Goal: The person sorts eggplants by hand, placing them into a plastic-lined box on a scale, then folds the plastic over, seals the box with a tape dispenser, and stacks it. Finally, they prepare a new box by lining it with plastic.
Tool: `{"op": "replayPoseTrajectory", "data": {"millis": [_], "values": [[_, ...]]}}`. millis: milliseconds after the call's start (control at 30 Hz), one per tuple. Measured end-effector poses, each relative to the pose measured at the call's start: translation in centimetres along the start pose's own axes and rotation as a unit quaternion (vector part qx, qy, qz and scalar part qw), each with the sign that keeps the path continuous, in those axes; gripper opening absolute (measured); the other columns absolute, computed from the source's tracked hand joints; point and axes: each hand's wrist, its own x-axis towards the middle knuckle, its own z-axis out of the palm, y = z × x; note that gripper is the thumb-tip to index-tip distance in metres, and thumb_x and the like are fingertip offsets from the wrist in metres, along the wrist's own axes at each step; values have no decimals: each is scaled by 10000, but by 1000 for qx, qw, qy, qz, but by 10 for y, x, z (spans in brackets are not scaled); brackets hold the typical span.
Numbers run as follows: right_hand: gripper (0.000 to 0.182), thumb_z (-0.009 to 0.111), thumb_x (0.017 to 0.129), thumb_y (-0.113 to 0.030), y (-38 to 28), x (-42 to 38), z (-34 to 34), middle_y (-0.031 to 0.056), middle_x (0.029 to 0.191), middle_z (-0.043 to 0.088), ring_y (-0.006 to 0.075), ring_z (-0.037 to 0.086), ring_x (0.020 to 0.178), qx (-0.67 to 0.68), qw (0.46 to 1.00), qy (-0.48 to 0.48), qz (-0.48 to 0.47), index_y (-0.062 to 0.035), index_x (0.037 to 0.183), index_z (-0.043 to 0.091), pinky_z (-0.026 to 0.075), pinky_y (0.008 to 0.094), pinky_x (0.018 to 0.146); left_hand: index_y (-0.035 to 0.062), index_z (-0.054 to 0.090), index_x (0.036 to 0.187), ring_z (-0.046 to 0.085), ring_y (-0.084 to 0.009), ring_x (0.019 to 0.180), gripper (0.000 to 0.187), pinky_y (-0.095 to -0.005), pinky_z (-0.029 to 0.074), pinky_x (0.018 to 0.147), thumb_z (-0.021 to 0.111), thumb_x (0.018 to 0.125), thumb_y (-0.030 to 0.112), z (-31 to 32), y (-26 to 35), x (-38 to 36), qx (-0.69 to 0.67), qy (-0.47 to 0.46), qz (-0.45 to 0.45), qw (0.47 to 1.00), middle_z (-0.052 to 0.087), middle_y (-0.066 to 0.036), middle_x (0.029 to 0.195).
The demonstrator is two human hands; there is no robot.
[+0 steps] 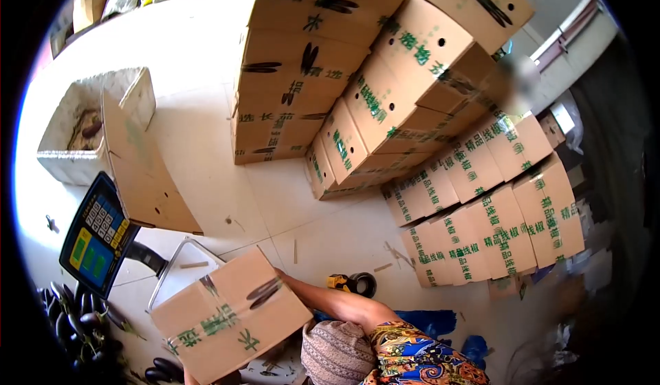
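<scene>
A taped cardboard box (230,316) with green lettering and eggplant pictures is tilted across the near edge of a scale's metal platform (182,268). My right arm reaches in from the right, and my right hand (282,277) is at the box's far right side, its fingers mostly hidden behind the cardboard. Only a sliver of my left hand (189,377) shows, gripping the box's lower left edge. The scale's keypad display (96,237) stands just beyond the box's left end. Loose eggplants (79,320) lie in a pile at the lower left.
Tall stacks of printed cartons (302,69) rise ahead, with lower carton rows (491,230) to the right. An open carton (141,161) leans near a white foam box (72,155). A tape dispenser (350,284) lies on the tiled floor, and blue plastic (426,322) lies nearby.
</scene>
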Motion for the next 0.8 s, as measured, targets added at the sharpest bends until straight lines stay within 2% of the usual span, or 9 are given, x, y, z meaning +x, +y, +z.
{"op": "replayPoseTrajectory", "data": {"millis": [333, 567, 800], "values": [[754, 405, 986, -607, -83, -71, -57, 123, 1479, 323, 261, 336, 1338, 47, 995, 8, -84, -40, 1472, 299, 315, 431, 1090, 75, 391, 1463, 510, -248, 1246, 630, -416, 457, 1013, 339, 1025, 524, 75, 53, 2, -10, -48, 36, 998, 482, -117, 1416], [736, 407, 986, -607, -126, -133, -102, 125, 1434, 382, 258, 391, 1293, 95, 985, 14, -144, -35, 1445, 341, 362, 431, 1058, 77, 410, 1447, 532, -246, 1215, 601, -420, 475, 988, 353, 1026, 502, 134, 104, -25, -17, -102, 73, 992, 501, -112, 1393], [721, 409, 986, -607, -147, -181, -132, 128, 1389, 442, 254, 446, 1249, 142, 971, 22, -194, -31, 1419, 382, 408, 431, 1026, 79, 429, 1431, 554, -244, 1185, 572, -424, 494, 962, 367, 1028, 481, 212, 122, -69, -39, -176, 65, 981, 520, -106, 1369]]}}
